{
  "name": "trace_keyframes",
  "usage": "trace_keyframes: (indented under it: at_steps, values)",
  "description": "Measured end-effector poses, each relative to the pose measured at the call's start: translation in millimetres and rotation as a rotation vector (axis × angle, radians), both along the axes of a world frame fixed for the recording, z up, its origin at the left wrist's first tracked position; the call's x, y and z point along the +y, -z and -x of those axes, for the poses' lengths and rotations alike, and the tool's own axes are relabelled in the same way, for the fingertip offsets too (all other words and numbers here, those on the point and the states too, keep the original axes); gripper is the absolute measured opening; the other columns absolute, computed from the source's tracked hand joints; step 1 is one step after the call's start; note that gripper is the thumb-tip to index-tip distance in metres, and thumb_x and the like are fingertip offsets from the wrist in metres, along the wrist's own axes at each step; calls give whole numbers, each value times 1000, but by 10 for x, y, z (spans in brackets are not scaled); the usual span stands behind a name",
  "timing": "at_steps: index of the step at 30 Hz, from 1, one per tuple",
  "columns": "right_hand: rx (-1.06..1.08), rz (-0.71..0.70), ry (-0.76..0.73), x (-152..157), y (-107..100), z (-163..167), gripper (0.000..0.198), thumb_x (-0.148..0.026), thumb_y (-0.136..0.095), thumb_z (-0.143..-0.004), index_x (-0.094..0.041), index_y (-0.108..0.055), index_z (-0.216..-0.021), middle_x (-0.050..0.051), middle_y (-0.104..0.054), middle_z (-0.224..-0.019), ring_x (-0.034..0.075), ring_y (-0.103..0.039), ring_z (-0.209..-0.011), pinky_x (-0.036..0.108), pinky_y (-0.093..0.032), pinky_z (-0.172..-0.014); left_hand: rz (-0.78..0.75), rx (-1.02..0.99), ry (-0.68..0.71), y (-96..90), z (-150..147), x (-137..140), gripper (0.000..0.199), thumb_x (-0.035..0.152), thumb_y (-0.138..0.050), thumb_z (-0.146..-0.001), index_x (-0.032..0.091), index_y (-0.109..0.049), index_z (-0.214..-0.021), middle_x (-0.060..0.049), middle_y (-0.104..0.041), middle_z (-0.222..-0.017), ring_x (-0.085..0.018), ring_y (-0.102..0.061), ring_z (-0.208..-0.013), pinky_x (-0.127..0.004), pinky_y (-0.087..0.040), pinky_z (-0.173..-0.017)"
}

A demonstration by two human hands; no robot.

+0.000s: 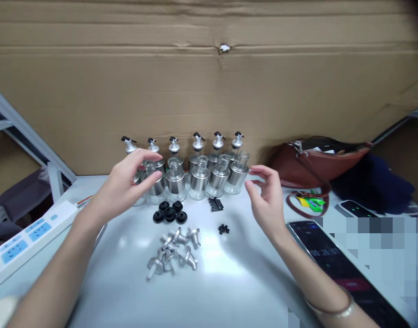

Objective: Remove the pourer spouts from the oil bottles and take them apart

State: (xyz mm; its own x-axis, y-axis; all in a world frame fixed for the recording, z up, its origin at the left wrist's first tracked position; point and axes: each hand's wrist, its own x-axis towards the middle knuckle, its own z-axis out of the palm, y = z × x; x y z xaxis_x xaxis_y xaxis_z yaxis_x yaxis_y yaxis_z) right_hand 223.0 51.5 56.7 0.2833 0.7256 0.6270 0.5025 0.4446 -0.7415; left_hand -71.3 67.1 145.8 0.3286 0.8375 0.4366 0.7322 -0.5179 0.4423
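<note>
Here, open glass bottles (199,181) stand before spout-topped bottles (198,145).

My pale, glossy table (209,300) carries two rows of bottles at the centre of the frame: the back row of spouted bottles (198,145) with silver tops and black levers, and the front row of open glass bottles (199,178) with metal bands. Below them I have five black stoppers (169,213) touching in a cluster, a few thin black pieces (216,204), tiny black caps (224,229) and a loose heap of silver spouts (187,256). A phone (345,269) lies lower right, a brown bag (318,166) right of centre, a white power strip (13,250) lower left.
</note>
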Motion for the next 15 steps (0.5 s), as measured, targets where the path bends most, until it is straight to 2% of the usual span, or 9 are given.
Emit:
trace_keyframes:
  at_steps: [2, 5, 8, 10, 12, 15]
  values:
    - [111, 1, 70, 195, -58, -119, 20, -27, -49, -87, -24, -48, -106, 11, -54, -113, 25, -53, -111, 44, -45, -97, -28, -23, 23, -7, -88, 20, 26, 36, -50, -91, 23, -56, -113, -8, -61, -120, -23, -61, -98, -30, -51, -66]
    - [164, 28, 104, 531, -190, -302, 21, -21, -41, -89, -23, -46, -110, 11, -53, -117, 22, -53, -114, 43, -41, -103, -41, -156, 64, -41, -274, 141, 26, 30, -52, -89, 20, -52, -113, -9, -61, -117, -22, -62, -103, -35, -53, -82]
    - [204, 163, 57, 865, -330, -442, 33, -18, -55, -86, -20, -47, -117, 11, -53, -124, 20, -52, -118, 40, -39, -107, -26, -337, 115, -78, -525, 368, 34, 25, -54, -85, 18, -44, -117, -10, -60, -115, -21, -60, -110, -36, -52, -90]
    - [220, 315, -34, 1048, -393, -498, 32, -22, -61, -87, -17, -53, -117, 11, -58, -121, 22, -56, -114, 43, -45, -101, 11, -287, 89, -88, -714, 535, 46, 23, -57, -82, 17, -38, -124, -14, -56, -123, -22, -56, -118, -36, -50, -95]
    - [230, 461, -137, 1183, -421, -534, 31, -30, -59, -92, -16, -56, -120, 10, -60, -121, 23, -61, -106, 44, -52, -91, 72, -150, 19, -91, -892, 690, 62, 27, -58, -82, 13, -27, -134, -21, -48, -134, -26, -53, -123, -37, -47, -99]
    - [225, 593, -250, 1308, -414, -580, 35, -34, -58, -93, -17, -56, -123, 9, -60, -123, 22, -63, -103, 43, -55, -85, 51, 33, -55, -106, -1110, 873, 66, 26, -53, -87, 7, -20, -141, -27, -40, -142, -28, -51, -126, -36, -44, -101]
